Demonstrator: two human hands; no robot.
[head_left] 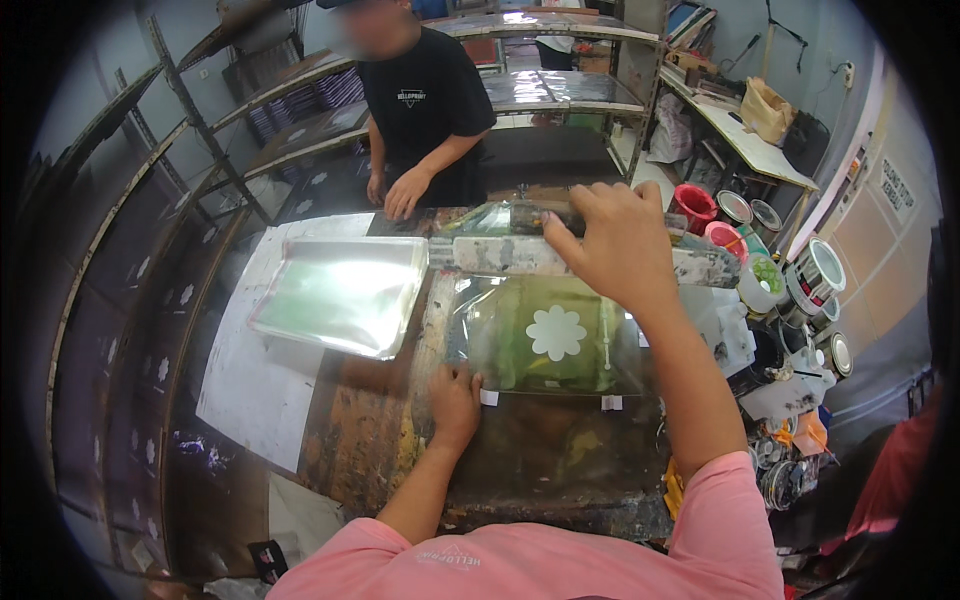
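Clear plastic (508, 350) looks mid-alignment, needing steady placement next: my left grip (456, 406) half-curls by its edge, my right grip (622, 243) spreads over the bar (500, 255), holds unclear.

A tan bag (767, 110) on a pale side table (742, 145), a white sack (669, 135) nearby

A crowded workshop in pale light.
Dark-shelved racks (120, 330) stand at left; a pale-edged rack (545, 105) spans the far side, light glinting off it. At far right, a pale-topped table (740, 140) stands near a grey-blue wall (838, 42) with a socket (849, 73); a cream door-like panel (865, 255) is at right. Pale floor (652, 180) shows beyond the stained counter (350, 405).
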